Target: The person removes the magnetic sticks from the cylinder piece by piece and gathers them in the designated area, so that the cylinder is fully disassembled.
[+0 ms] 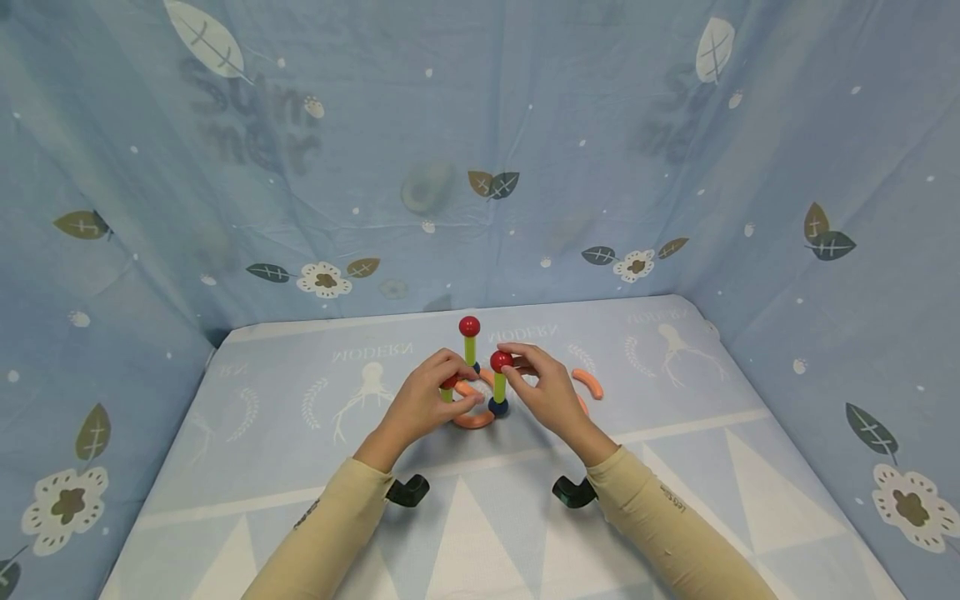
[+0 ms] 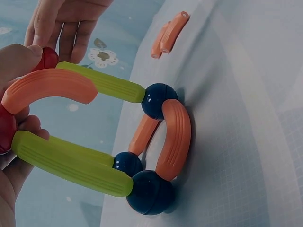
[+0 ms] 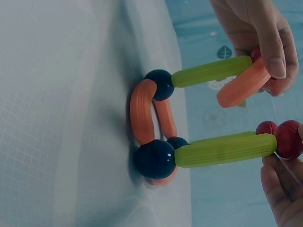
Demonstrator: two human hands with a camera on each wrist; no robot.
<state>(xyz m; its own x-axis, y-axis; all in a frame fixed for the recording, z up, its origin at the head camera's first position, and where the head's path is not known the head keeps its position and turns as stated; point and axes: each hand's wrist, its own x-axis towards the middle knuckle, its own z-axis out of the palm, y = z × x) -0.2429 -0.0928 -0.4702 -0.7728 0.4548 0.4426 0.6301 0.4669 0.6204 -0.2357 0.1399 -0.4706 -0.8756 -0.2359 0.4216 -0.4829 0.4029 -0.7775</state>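
A frame of magnetic building sticks and balls stands on the cloth. Orange curved rods point(image 2: 174, 142) link three navy balls point(image 3: 155, 158) at its base. From these rise yellow-green rods point(image 3: 225, 150) topped with red balls point(image 1: 469, 326). My left hand point(image 1: 423, 402) is at the left upright, thumb and fingers pinching an orange curved rod point(image 3: 242, 86) at that upright's red ball. The rod's other end sticks out free. My right hand point(image 1: 551, 392) holds the near right upright's red ball point(image 1: 501, 361) between thumb and fingers. The far upright stands untouched.
Two loose orange curved rods point(image 1: 587, 383) lie on the cloth to the right of the frame, partly behind my right hand. A blue patterned curtain point(image 1: 420, 125) surrounds the table on the back and sides. Dark curved pieces point(image 1: 408, 490) stick out at both wrists.
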